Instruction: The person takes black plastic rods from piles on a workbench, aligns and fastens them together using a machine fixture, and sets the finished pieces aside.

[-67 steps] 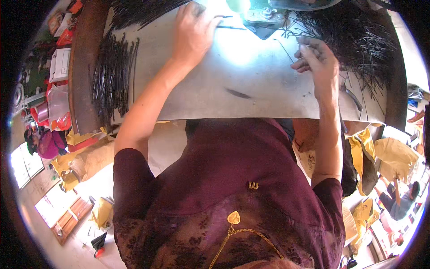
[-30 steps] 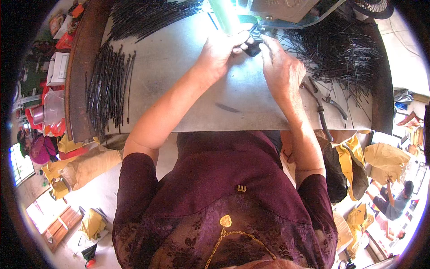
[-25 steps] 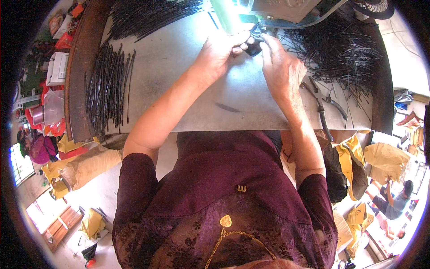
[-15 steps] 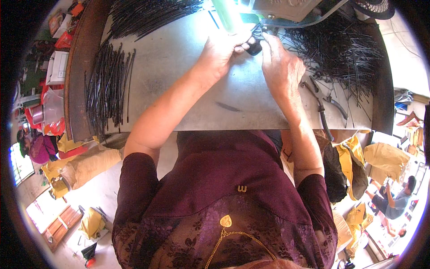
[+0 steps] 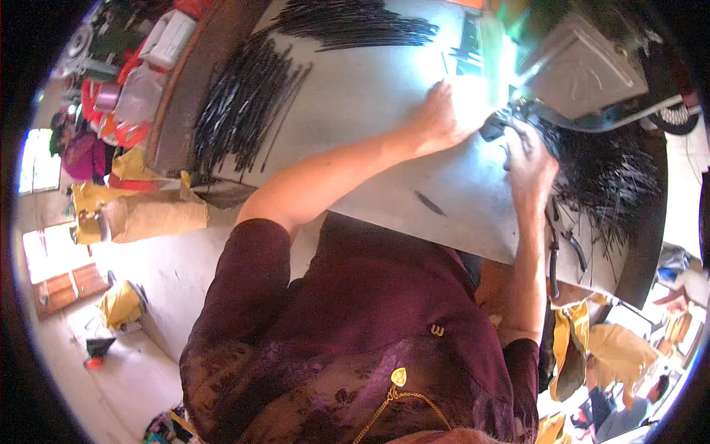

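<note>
My left hand [image 5: 442,118] reaches across the grey table [image 5: 370,140] to the base of a grey box-shaped machine [image 5: 584,70]. Its fingertips are lost in the glare of a bright light there. My right hand [image 5: 529,159] comes up from the right, its fingers closed on a small black piece [image 5: 492,127] right under the machine. The black piece sits between the two hands. A heap of thin black strands [image 5: 610,177] lies just right of my right hand.
More thin black strands lie in a row at the table's left [image 5: 237,111] and in a pile at its far edge [image 5: 355,22]. One short dark strand [image 5: 430,203] lies near me. Black tools [image 5: 553,255] rest at the right edge. Yellow bags [image 5: 144,211] and coloured clutter lie on the floor at left.
Two seconds ago my hands were apart, left at the far edge, right at the strand heap. They came together at the machine and have stayed there. The view has tilted.
</note>
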`<act>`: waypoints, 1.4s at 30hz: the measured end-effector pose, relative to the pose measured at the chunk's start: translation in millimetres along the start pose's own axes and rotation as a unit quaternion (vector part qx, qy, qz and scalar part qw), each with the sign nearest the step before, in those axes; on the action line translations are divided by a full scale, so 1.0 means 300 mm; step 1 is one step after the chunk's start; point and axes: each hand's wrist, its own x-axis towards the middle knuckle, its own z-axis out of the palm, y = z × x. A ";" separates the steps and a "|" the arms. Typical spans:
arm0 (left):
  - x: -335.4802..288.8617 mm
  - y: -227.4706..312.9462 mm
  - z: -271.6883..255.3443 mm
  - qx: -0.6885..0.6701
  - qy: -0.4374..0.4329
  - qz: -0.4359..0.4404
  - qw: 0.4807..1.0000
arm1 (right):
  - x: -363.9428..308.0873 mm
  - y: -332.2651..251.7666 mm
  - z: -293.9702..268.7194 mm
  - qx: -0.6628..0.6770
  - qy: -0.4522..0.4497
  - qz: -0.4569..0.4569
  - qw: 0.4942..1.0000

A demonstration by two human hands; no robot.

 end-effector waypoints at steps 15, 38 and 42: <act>-0.047 0.137 -0.082 -0.214 -0.084 -0.269 0.935 | -0.129 0.065 0.064 0.735 0.056 0.205 0.644; 0.053 0.000 -0.110 -0.278 -0.001 -0.261 0.925 | 0.002 -0.030 -0.029 0.291 -0.091 0.135 0.943; 0.016 0.110 -0.041 -0.447 -0.003 -0.368 0.816 | 0.036 -0.002 0.007 0.359 -0.082 0.134 0.920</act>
